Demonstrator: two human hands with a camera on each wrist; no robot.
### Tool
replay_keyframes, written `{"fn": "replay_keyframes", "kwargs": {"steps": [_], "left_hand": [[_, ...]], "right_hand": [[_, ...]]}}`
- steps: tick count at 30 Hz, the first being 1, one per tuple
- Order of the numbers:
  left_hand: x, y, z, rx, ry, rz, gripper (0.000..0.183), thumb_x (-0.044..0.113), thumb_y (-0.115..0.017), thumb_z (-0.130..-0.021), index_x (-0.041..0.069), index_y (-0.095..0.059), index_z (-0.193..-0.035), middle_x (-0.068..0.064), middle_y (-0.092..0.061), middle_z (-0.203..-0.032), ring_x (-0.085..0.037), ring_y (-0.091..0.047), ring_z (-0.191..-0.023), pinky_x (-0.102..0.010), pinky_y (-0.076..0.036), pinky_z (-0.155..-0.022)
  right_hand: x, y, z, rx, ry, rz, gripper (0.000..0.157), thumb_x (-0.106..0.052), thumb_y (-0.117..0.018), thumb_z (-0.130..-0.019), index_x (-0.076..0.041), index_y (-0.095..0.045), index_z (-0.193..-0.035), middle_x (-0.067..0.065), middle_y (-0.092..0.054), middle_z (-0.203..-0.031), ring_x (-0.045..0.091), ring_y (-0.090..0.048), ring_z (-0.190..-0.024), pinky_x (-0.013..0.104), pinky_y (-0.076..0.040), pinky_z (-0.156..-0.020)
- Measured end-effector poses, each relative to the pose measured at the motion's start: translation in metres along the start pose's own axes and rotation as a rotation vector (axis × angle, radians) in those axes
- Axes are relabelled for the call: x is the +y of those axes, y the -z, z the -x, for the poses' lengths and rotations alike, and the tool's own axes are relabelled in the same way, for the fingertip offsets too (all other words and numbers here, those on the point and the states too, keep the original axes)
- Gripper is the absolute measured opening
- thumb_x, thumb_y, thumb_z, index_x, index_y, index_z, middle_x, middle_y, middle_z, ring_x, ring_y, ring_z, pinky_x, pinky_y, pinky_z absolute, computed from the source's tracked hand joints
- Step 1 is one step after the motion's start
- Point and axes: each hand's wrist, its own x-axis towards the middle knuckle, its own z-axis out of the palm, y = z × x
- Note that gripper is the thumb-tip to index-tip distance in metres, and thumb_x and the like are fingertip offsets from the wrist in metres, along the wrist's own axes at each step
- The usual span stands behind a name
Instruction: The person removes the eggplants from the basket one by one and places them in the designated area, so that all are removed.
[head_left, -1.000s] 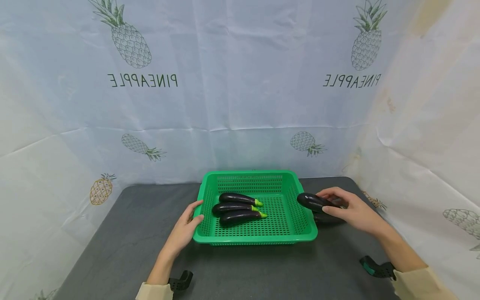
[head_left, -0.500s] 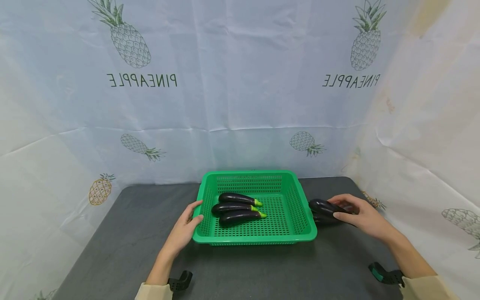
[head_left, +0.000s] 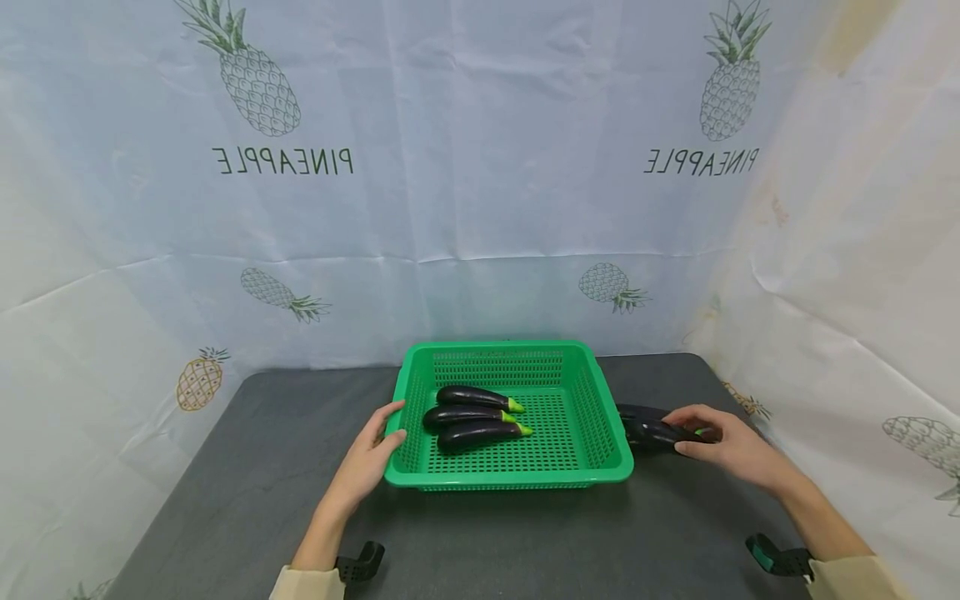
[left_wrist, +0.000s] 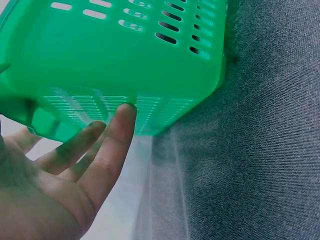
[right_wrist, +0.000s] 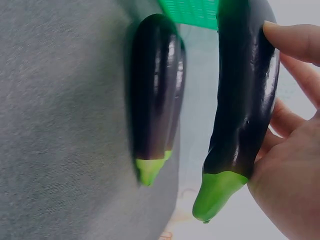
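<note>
A green plastic basket stands on the dark table. Three glossy purple eggplants with green caps lie side by side in its left half. My left hand is at the basket's left end; in the left wrist view its extended fingers touch the outer wall under the rim. Just outside the basket's right end, my right hand grips another eggplant between thumb and fingers. The right wrist view shows this eggplant beside two more eggplants lying together on the table.
The grey-black table ends at a pale curtain printed with pineapples, behind and at both sides. A dark device is strapped at each wrist, above beige sleeves.
My right hand has moved right and toward me, carrying its eggplant from over the basket's right rim down beside the others on the table. The left hand and basket have stayed put.
</note>
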Motion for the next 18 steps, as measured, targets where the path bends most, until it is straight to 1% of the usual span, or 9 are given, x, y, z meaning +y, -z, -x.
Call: {"fn": "replay_keyframes", "kwargs": {"steps": [5, 9, 14, 18], "left_hand": [[-0.001, 0.000, 0.000, 0.001, -0.005, -0.002, 0.052, 0.029, -0.049, -0.110, 0.023, -0.032, -0.159, -0.015, -0.014, -0.168, -0.040, -0.011, -0.154, -0.066, -0.020, -0.117], [0.000, 0.000, 0.000, 0.005, -0.001, -0.005, 0.052, 0.029, -0.049, -0.110, 0.023, -0.032, -0.159, -0.016, -0.016, -0.168, -0.040, -0.013, -0.154, -0.066, -0.022, -0.116], [0.000, -0.001, 0.000, 0.008, 0.003, -0.004, 0.052, 0.029, -0.049, -0.109, 0.023, -0.032, -0.158, -0.015, -0.017, -0.168, -0.040, -0.014, -0.153, -0.066, -0.023, -0.116], [-0.001, 0.000, 0.000, 0.006, 0.001, -0.005, 0.052, 0.029, -0.049, -0.110, 0.024, -0.032, -0.159, -0.015, -0.016, -0.168, -0.041, -0.013, -0.154, -0.067, -0.022, -0.116]], "right_hand": [[0.012, -0.008, 0.000, -0.017, 0.026, -0.001, 0.031, -0.010, -0.072, -0.096, -0.008, -0.066, -0.126, 0.011, -0.064, -0.118, 0.013, -0.060, -0.101, 0.029, -0.052, -0.078], [0.020, -0.014, 0.001, -0.031, 0.031, 0.020, 0.032, -0.011, -0.073, -0.095, -0.008, -0.065, -0.126, 0.010, -0.064, -0.117, 0.013, -0.061, -0.102, 0.029, -0.051, -0.077], [0.027, -0.019, 0.003, -0.056, 0.031, 0.058, 0.032, -0.012, -0.074, -0.095, -0.010, -0.066, -0.126, 0.008, -0.064, -0.118, 0.014, -0.060, -0.100, 0.029, -0.051, -0.076], [0.031, -0.022, 0.002, -0.079, 0.027, 0.104, 0.032, -0.013, -0.074, -0.094, -0.011, -0.066, -0.125, 0.006, -0.064, -0.120, 0.010, -0.058, -0.103, 0.031, -0.051, -0.080]]}}
